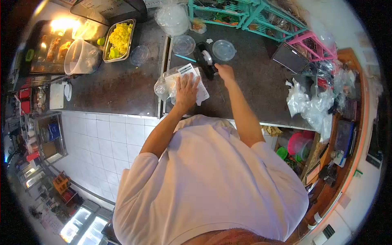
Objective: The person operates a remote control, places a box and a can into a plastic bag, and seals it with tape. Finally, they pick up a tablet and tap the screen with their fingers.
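Observation:
My left hand [187,93] lies flat, fingers stretched out, on white printed papers [201,90] and a clear plastic bag [162,87]. To its right, my right hand [225,72] has its fingers drawn together beside the end of a black dispenser [204,61] that carries a pale roll. What those fingers hold is too small to make out. A light blue stick [185,58] rests on the dark counter above my left hand. Round clear lids sit on either side of the dispenser, one on the left [183,45] and one on the right [224,50].
A metal tray of yellow food [119,41] and a clear tub [81,58] stand at the left. Teal baskets [220,17] line the back. Crumpled plastic bags [310,102] hang over the right end of the dark counter [253,77].

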### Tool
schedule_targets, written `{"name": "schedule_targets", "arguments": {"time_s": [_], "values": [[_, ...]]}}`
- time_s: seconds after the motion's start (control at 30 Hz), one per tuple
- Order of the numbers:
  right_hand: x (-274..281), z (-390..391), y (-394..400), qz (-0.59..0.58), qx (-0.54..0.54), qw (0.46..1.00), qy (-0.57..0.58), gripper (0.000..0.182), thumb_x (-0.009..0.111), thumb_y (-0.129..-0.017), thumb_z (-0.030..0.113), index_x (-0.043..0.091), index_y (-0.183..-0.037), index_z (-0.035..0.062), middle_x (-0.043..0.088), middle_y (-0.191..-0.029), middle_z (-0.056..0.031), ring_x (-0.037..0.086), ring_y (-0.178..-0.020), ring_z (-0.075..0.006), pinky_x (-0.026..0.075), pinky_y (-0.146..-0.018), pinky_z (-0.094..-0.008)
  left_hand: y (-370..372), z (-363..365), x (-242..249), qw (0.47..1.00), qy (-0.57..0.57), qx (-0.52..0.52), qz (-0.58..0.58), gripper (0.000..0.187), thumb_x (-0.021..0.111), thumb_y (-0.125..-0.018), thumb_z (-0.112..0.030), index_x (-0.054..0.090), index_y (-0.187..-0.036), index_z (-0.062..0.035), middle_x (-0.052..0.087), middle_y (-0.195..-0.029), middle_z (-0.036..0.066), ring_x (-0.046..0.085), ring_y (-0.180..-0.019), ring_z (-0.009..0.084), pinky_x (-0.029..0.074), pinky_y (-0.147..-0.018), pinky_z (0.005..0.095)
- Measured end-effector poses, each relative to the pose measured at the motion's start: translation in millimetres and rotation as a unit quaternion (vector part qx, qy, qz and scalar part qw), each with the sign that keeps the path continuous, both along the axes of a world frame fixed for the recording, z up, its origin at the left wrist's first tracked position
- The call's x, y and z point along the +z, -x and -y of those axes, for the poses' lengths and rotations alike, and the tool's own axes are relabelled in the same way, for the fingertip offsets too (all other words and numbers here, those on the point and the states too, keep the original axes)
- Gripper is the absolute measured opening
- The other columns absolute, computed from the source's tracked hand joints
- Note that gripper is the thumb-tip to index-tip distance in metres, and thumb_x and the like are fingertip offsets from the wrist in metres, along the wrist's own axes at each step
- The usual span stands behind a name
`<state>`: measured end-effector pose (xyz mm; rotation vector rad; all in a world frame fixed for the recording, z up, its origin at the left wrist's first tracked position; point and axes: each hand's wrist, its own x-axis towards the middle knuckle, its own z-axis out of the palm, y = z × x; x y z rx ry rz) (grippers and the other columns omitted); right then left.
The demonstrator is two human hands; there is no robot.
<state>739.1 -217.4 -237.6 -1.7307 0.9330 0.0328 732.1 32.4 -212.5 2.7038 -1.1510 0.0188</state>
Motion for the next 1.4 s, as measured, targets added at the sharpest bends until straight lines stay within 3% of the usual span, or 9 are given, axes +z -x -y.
{"name": "schedule_targets", "arguments": {"time_s": [0.1,0.3,0.5,0.7,0.83,1.0,1.1,1.3,1.4], "values": [[19.2,12.3,-5.8,-0.05,0.015,0.986,-0.157,0.027,0.073,-0.086,0.029,0.071,-0.097,0.0044,0.067,-0.099,-0.0049,0.063,-0.09,-0.0203,0.052,-0.079,-0.0399,-3.5,-0.7,6.8,0.999,-0.022,-0.031,-0.01,0.06,0.057,-0.095,-0.03,0.039,-0.152,-0.0244,0.033,-0.159,0.009,0.026,-0.147,0.0391,0.011,-0.119,0.0625],[9.9,7.9,6.5,-0.025,0.052,0.991,-0.125,0.025,0.074,-0.087,0.025,0.07,-0.101,0.0037,0.067,-0.098,-0.0038,0.064,-0.09,-0.0187,0.055,-0.075,-0.0389,3.5,-1.4,13.7,0.997,-0.055,-0.056,-0.022,0.067,0.06,-0.094,-0.033,0.033,-0.155,-0.0277,0.026,-0.163,0.005,0.021,-0.147,0.045,0.011,-0.117,0.0681],[-7.9,-14.9,62.8,0.329,-0.045,0.921,-0.205,0.02,0.072,-0.088,0.014,0.07,-0.105,0.0031,0.067,-0.097,-0.0065,0.062,-0.102,-0.0211,0.053,-0.084,-0.037,5.3,-5.5,16.1,0.993,-0.098,-0.052,-0.05,0.075,0.064,-0.091,-0.035,0.028,-0.157,-0.0281,0.019,-0.165,0.004,0.019,-0.147,0.0493,0.008,-0.116,0.0704],[-62.1,-16.4,70.5,0.134,0.017,0.942,0.306,0.009,0.069,-0.087,0.005,0.069,-0.092,-0.0026,0.06,-0.115,-0.0208,0.06,-0.111,-0.0324,0.053,-0.088,-0.0395,6.6,-3.7,25.5,0.991,-0.103,-0.041,-0.069,0.082,0.068,-0.086,-0.034,0.028,-0.157,-0.0288,0.016,-0.166,0.004,0.015,-0.148,0.0491,0.007,-0.116,0.0709],[-32.8,-52.8,85.9,0.234,-0.13,0.963,0.034,0.008,0.07,-0.086,0.005,0.071,-0.089,-0.0026,0.064,-0.111,-0.0165,0.062,-0.109,-0.026,0.051,-0.093,-0.0361,-3.0,-2.6,19.2,0.991,-0.097,-0.037,-0.079,0.084,0.072,-0.079,-0.035,0.036,-0.154,-0.034,0.019,-0.165,0.006,0.018,-0.148,0.0481,0.007,-0.116,0.0708],[16.8,-107.8,3.5,0.332,-0.035,0.933,-0.131,0.02,0.075,-0.087,0.015,0.073,-0.096,-0.0032,0.066,-0.118,-0.0115,0.067,-0.1,-0.0204,0.052,-0.086,-0.031,-3.3,-4.8,25.5,0.986,-0.135,-0.05,-0.079,0.081,0.071,-0.079,-0.041,0.039,-0.153,-0.0329,0.02,-0.165,0.007,0.016,-0.149,0.0452,0.005,-0.116,0.0707],[-41.1,-110.7,-40.3,0.25,0.028,0.964,0.089,0.023,0.077,-0.082,0.017,0.074,-0.094,-0.0025,0.07,-0.112,-0.0129,0.069,-0.096,-0.0227,0.052,-0.085,-0.0317,-4.6,-8.1,19.9,0.982,-0.149,-0.054,-0.1,0.071,0.071,-0.079,-0.041,0.05,-0.146,-0.027,0.014,-0.166,0.007,0.009,-0.151,0.0451,0.004,-0.117,0.0701],[-46.9,-103.7,-77.3,-0.017,0.041,0.993,0.107,0.022,0.073,-0.078,0.015,0.076,-0.095,0.0008,0.074,-0.105,-0.0163,0.07,-0.098,-0.027,0.053,-0.087,-0.0352,-1.9,-14.3,19.6,0.984,-0.133,-0.068,-0.099,0.074,0.071,-0.078,-0.041,0.048,-0.147,-0.0268,0.015,-0.166,0.007,0.007,-0.151,0.044,0.004,-0.118,0.0685],[-30.4,-104.7,-71.0,0.117,0.035,0.981,0.149,0.024,0.063,-0.084,0.017,0.072,-0.102,0.0023,0.071,-0.105,-0.0214,0.066,-0.107,-0.0363,0.05,-0.092,-0.0455,2.3,-15.0,16.5,0.987,-0.124,-0.066,-0.076,0.079,0.073,-0.078,-0.041,0.043,-0.149,-0.0273,0.015,-0.166,0.008,0.007,-0.151,0.0454,0.005,-0.118,0.0687]]}}
